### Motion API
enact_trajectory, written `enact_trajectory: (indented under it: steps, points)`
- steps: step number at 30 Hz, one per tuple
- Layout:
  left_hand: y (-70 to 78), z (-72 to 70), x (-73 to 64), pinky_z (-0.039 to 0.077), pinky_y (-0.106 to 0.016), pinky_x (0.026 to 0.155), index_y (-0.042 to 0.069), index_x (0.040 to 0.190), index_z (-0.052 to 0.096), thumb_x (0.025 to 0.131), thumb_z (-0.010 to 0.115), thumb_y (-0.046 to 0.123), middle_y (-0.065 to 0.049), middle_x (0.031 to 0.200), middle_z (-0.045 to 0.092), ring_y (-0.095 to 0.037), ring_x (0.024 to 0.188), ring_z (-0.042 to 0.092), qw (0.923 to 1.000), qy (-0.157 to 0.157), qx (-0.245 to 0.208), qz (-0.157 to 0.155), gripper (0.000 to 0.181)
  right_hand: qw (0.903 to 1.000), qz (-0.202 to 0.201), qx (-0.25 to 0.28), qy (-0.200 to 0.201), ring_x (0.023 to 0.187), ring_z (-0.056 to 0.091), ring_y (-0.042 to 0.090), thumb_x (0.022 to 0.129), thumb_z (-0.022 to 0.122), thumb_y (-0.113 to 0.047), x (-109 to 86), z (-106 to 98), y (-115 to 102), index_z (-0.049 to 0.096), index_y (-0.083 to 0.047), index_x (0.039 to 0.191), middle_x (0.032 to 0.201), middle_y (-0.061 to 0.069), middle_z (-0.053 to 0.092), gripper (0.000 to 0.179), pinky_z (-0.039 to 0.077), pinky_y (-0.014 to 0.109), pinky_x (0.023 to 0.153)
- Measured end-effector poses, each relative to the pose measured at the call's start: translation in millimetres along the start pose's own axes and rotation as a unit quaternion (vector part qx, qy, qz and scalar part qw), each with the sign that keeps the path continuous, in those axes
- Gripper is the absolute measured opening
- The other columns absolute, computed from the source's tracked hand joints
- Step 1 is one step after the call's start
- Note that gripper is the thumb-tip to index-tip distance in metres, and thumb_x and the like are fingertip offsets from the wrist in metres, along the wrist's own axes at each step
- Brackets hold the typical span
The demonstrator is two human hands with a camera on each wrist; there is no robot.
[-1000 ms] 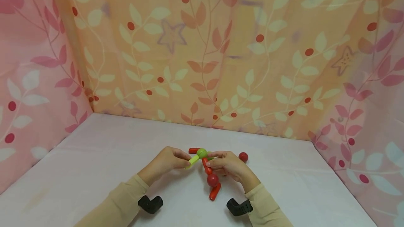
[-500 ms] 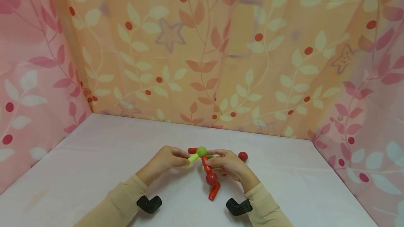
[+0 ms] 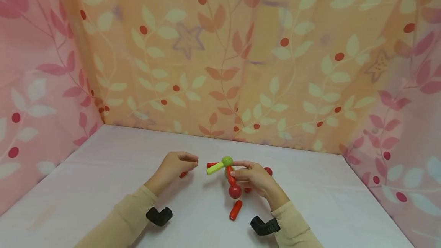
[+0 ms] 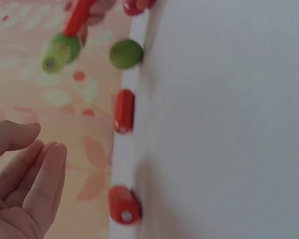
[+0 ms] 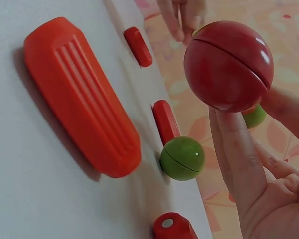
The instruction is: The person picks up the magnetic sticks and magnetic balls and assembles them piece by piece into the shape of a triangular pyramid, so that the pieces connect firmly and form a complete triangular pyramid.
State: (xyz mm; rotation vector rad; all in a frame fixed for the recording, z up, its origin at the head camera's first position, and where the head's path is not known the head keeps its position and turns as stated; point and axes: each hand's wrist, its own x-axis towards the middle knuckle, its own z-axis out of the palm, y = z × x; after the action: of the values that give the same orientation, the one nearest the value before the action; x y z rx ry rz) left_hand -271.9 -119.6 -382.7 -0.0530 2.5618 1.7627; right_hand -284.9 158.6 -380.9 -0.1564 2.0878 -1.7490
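Note:
My right hand [image 3: 259, 181] pinches a red ribbed rod [image 3: 230, 177] between thumb and fingers, above the white tabletop. A glossy red ball [image 3: 235, 191] sits on the rod's near end, large in the right wrist view. At its far end is a green ball [image 3: 227, 161], from which a yellow-green rod [image 3: 215, 168] sticks out to the left. My left hand [image 3: 172, 170] hovers left of this joined piece and holds nothing; in the left wrist view its thumb and fingertips [image 4: 57, 154] stand apart. Below the left hand lies another red rod [image 3: 183, 174].
On the tabletop, a loose red rod [image 3: 236, 210] lies nearest the front. A second green ball [image 5: 183, 158] and a red rod [image 3: 211, 165] lie behind the held piece. Right of it are a red ball [image 3: 268, 171] and a red rod end [image 3: 247, 190]. Patterned cloth walls surround the table.
My left hand has let go of the yellow-green rod and moved left, uncovering a red rod below it. The right hand still holds the joined piece, its red ball now farther from the front rod.

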Motion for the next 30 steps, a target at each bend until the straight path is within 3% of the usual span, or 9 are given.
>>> enact_trajectory:
  steps: [6, 8, 11, 13, 17, 22, 30]
  points:
    - [-6.5, -5.1, 8.0, 0.051, -0.036, 0.093, 0.006, 0.109, 0.075, 0.087, 0.073, 0.016, -0.005, 0.104, 0.076, -0.017, 0.102, 0.066, 0.9989, 0.020, 0.044, 0.002, 0.024, 0.9999, -0.004, 0.011, 0.004, 0.089, 0.072, 0.014, 0.092, 0.069, -0.022, -0.7, -4.6, -1.2, 0.051, 0.000, 0.140, 0.102, 0.002, 0.075, 0.056, 0.059, 0.031, 0.082]
    - [-5.5, -2.5, 9.8, 0.052, -0.034, 0.088, 0.006, 0.110, 0.075, 0.086, 0.074, 0.016, -0.006, 0.106, 0.076, -0.017, 0.098, 0.066, 0.9989, 0.017, 0.044, 0.001, 0.026, 0.9998, -0.005, 0.015, 0.008, 0.088, 0.072, 0.013, 0.092, 0.069, -0.020, -1.2, -6.3, -2.2, 0.050, 0.001, 0.141, 0.099, 0.000, 0.075, 0.056, 0.060, 0.030, 0.080]
    - [-0.7, 5.4, 12.2, 0.050, -0.026, 0.068, 0.007, 0.109, 0.075, 0.083, 0.077, 0.017, -0.005, 0.106, 0.075, -0.014, 0.082, 0.064, 0.9995, 0.013, 0.028, -0.006, 0.028, 0.9997, -0.007, 0.018, 0.016, 0.086, 0.070, 0.012, 0.093, 0.069, -0.019, -1.9, -8.9, -4.0, 0.049, 0.002, 0.142, 0.095, -0.001, 0.074, 0.056, 0.059, 0.027, 0.078]
    - [1.2, 12.4, 14.3, 0.048, -0.023, 0.061, 0.006, 0.109, 0.075, 0.082, 0.079, 0.016, -0.006, 0.105, 0.075, -0.012, 0.077, 0.063, 0.9998, 0.007, 0.020, 0.000, 0.030, 0.9996, -0.007, 0.017, 0.022, 0.086, 0.070, 0.012, 0.093, 0.068, -0.019, -2.3, -11.0, -5.1, 0.049, 0.001, 0.142, 0.095, -0.001, 0.074, 0.056, 0.059, 0.027, 0.078]
    - [5.3, 26.5, 17.2, 0.054, -0.025, 0.069, 0.003, 0.108, 0.074, 0.079, 0.081, 0.012, -0.007, 0.103, 0.076, -0.012, 0.084, 0.067, 0.9998, 0.001, 0.013, 0.017, 0.031, 0.9991, -0.007, 0.024, 0.034, 0.088, 0.071, 0.013, 0.094, 0.067, -0.018, -3.9, -17.3, -7.3, 0.048, 0.001, 0.143, 0.099, 0.000, 0.074, 0.056, 0.059, 0.026, 0.079]
    - [12.4, 41.3, 20.3, 0.055, -0.029, 0.079, 0.006, 0.111, 0.074, 0.080, 0.082, 0.016, -0.005, 0.106, 0.075, -0.016, 0.093, 0.067, 0.9998, -0.011, 0.015, 0.001, 0.034, 0.9980, -0.014, 0.032, 0.053, 0.087, 0.073, 0.012, 0.095, 0.065, -0.017, -6.4, -30.9, -10.5, 0.046, 0.000, 0.144, 0.100, 0.000, 0.074, 0.056, 0.058, 0.023, 0.076]
    - [18.8, 59.1, 21.5, 0.055, -0.027, 0.075, 0.003, 0.112, 0.073, 0.078, 0.082, 0.012, -0.007, 0.104, 0.075, -0.013, 0.087, 0.067, 0.9994, -0.029, -0.017, 0.009, 0.036, 0.9974, -0.015, 0.045, 0.055, 0.089, 0.072, 0.010, 0.096, 0.063, -0.015, -8.6, -46.4, -12.3, 0.040, 0.002, 0.147, 0.100, -0.003, 0.073, 0.059, 0.058, 0.025, 0.081]
